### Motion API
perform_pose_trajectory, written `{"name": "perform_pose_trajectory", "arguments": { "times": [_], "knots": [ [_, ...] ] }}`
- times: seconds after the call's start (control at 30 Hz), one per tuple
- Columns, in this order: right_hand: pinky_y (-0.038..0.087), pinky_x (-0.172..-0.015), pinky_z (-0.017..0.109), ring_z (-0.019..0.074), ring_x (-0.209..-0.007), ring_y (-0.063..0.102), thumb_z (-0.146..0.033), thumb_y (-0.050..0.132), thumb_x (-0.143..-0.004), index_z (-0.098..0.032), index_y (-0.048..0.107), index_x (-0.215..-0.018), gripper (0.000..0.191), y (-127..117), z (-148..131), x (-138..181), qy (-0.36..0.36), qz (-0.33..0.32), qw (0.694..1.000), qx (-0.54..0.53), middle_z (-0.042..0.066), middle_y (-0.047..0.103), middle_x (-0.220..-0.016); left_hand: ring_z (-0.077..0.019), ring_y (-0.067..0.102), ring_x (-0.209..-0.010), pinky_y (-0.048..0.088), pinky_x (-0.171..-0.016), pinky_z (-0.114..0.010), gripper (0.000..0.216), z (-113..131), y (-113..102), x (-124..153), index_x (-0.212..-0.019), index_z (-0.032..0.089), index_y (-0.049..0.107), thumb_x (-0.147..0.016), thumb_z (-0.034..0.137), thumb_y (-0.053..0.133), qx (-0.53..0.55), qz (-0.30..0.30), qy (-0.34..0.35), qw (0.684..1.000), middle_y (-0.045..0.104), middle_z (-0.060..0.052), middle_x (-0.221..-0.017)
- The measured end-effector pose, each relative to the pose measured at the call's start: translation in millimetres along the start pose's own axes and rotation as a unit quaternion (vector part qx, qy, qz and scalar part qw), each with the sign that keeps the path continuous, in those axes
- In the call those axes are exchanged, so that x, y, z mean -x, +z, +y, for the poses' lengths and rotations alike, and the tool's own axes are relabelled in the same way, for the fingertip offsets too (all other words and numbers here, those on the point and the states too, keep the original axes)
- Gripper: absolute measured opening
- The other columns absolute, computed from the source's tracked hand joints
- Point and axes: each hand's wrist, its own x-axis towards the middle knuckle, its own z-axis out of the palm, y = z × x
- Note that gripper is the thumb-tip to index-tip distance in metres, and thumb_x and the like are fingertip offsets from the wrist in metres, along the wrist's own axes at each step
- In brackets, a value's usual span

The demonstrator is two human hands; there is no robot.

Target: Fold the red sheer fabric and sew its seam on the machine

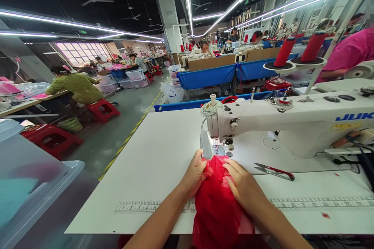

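Far left of the hands: clear plastic storage bin (43,190) with a lid, off the tabletop edge, teal and pink stuff blurred inside; beyond it red plastic stools (103,109) and a seated person in a green top (76,86) at another bench, well apart. Left hand (195,174) is closed on the left edge of the red mesh fabric bundle (219,198), fingers curled into the cloth. Bundle sits on the white tabletop (152,163) between both hands, leading edge right at the presser foot area, most of the cloth trailing back over the near tabletop edge toward the person. Judging from that: piece is positioned at the needle and the bulk isn't through yet, so stitching looks early; can't tell whether any seam is already in. Right hand (244,186) lies flat on top of the fabric, pressing and pinching it, not clenched. Just ahead of the hands: grey guide bar (206,144) and head of the white industrial sewing machine (292,122), cone of white thread (210,108) on top. Right of the right hand: red-handled thread snips (274,171) lying loose on the tabletop, near but not touching. Printed ruler strip (321,202) runs under both forearms. Further right and behind: two red thread cones (298,50) on a stand, a person in pink (349,52). In the way: only the bunched fabric itself, hiding the needle.
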Motion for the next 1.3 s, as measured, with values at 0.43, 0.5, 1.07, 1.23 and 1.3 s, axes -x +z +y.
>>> {"name": "perform_pose_trajectory", "arguments": {
  "times": [0.43, 0.5, 1.07, 1.23, 1.3],
  "knots": [
    [0.052, -0.09, 0.046, 0.0278, -0.104, 0.054, 0.002, 0.038, -0.073, -0.01, 0.059, -0.107, 0.042, -2.5, 5.9, -6.6, -0.075, -0.1, 0.992, 0.008, 0.016, 0.058, -0.124, -0.0083, 0.028, -0.047, 0.022, -0.047, -0.022, 0.033, 12.9, -8.3, -10.1, -0.058, 0.022, 0.022, -0.072, 0.03, 0.05, -0.276, 0.045, 0.041, 0.959, 0.027, 0.007, -0.05],
    [0.052, -0.088, 0.043, 0.0269, -0.101, 0.054, 0.002, 0.04, -0.069, -0.012, 0.061, -0.106, 0.045, -9.4, 14.5, -11.7, -0.083, -0.137, 0.987, 0.014, 0.013, 0.06, -0.122, -0.0093, 0.029, -0.049, 0.023, -0.049, -0.024, 0.035, 13.7, -9.0, -14.3, -0.058, 0.021, 0.024, -0.07, 0.026, 0.056, -0.355, 0.071, 0.074, 0.929, 0.027, 0.006, -0.052],
    [0.052, -0.077, 0.036, 0.0216, -0.088, 0.055, 0.001, 0.035, -0.077, -0.019, 0.058, -0.083, 0.031, -16.7, 44.7, -26.8, -0.138, -0.112, 0.983, -0.053, 0.007, 0.064, -0.116, -0.0148, 0.043, -0.054, 0.033, -0.054, -0.025, 0.03, 18.5, -13.8, -5.6, -0.077, 0.02, 0.055, -0.096, 0.037, 0.04, -0.625, -0.152, 0.298, 0.705, 0.055, -0.002, -0.071],
    [0.053, -0.075, 0.036, 0.0201, -0.084, 0.057, 0.001, 0.034, -0.073, -0.021, 0.052, -0.077, 0.029, -21.0, 47.9, -29.7, -0.12, -0.117, 0.983, -0.071, 0.006, 0.066, -0.114, -0.016, 0.039, -0.06, 0.033, -0.057, -0.028, 0.039, 13.5, -22.5, -12.2, -0.064, 0.019, 0.044, -0.096, 0.037, 0.031, -0.588, -0.127, 0.311, 0.736, 0.051, -0.004, -0.069],
    [0.053, -0.077, 0.036, 0.0207, -0.09, 0.058, 0.001, 0.034, -0.072, -0.021, 0.051, -0.077, 0.029, -20.8, 49.0, -29.1, -0.111, -0.115, 0.984, -0.079, 0.006, 0.066, -0.115, -0.0173, 0.042, -0.065, 0.036, -0.06, -0.029, 0.039, 15.1, -22.2, -10.8, -0.063, 0.019, 0.041, -0.097, 0.032, 0.025, -0.575, -0.121, 0.309, 0.748, 0.051, -0.004, -0.072]
  ]
}}
